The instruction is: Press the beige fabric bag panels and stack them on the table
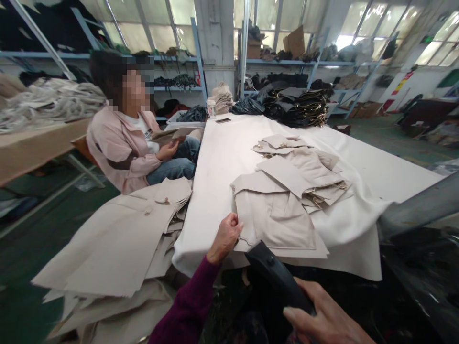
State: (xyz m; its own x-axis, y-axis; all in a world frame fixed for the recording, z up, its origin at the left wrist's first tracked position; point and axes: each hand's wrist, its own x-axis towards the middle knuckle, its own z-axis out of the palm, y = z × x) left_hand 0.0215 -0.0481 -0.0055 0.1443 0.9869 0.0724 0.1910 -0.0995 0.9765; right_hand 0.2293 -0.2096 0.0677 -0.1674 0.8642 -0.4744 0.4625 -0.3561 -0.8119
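Observation:
My left hand (225, 237), fingers pinched together, grips the left edge of a beige fabric piece (276, 220) at the near edge of the white-covered table (218, 167). Wrapped round the handle of a black handheld tool (278, 272) is my right hand (319, 310), at the lower right. The tool's front end points up and left, close to the fabric's near edge. Behind this piece, more beige pieces (315, 167) with metal-looking bits lie overlapping.
A seated person (122, 138) in a pink jacket holds fabric at the left. Large beige pieces (118, 239) are stacked beside the table's left side. Dark folded items (294, 102) and a phone (223, 121) lie at the far end. A grey beam (419, 203) crosses the right.

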